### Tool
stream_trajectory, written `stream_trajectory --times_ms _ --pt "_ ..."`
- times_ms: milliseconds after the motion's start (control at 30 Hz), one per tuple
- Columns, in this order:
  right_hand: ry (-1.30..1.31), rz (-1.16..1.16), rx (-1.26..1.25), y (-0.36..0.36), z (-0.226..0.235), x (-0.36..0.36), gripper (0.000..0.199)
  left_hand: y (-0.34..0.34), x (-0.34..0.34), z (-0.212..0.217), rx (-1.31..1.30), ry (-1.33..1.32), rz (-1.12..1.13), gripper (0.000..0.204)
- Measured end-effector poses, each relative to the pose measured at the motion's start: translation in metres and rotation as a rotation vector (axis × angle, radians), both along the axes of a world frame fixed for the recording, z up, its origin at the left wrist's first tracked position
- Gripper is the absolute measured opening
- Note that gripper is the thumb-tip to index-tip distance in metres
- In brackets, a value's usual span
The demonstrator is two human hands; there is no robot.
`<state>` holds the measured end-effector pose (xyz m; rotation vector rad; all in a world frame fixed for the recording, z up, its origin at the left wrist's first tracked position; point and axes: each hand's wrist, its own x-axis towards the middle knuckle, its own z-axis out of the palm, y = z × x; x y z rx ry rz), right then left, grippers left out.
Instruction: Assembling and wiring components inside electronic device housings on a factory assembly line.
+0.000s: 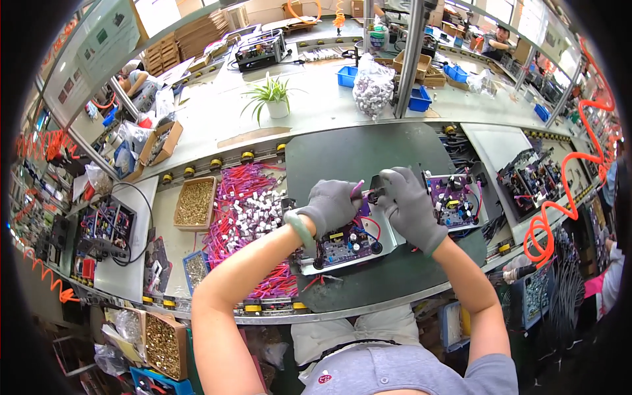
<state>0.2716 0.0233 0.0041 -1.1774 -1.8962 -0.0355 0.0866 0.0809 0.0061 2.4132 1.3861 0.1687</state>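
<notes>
Both my hands wear grey gloves and meet over the far edge of a metal chassis with a purple circuit board [339,245]. My left hand [331,207] is closed, and a short purple wire end [359,186] sticks up from its fingers. My right hand [413,212] has its fingers bent around a small black part [376,192] at the chassis's far side; the fingers hide most of it. A red wire loops over the board just below the hands. To the right stands a second chassis with a purple board [454,203].
Left of the green mat [355,148] lies a heap of pink and purple wires with white connectors [253,214]. Beyond it sits a box of small brass-coloured parts [195,203]. A potted plant [270,97] stands on the far bench. An orange coiled hose [541,236] hangs at the right.
</notes>
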Motion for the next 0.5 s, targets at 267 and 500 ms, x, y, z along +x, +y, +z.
stream_trajectory --times_ms 267,500 --pt "0.231 0.035 -0.522 -0.003 -0.025 0.007 0.047 0.002 0.01 -0.013 0.127 -0.108 -0.148 0.014" --pt "0.303 0.083 -0.598 -0.002 -0.025 0.01 0.044 0.001 0.006 -0.016 0.142 -0.125 -0.134 0.013"
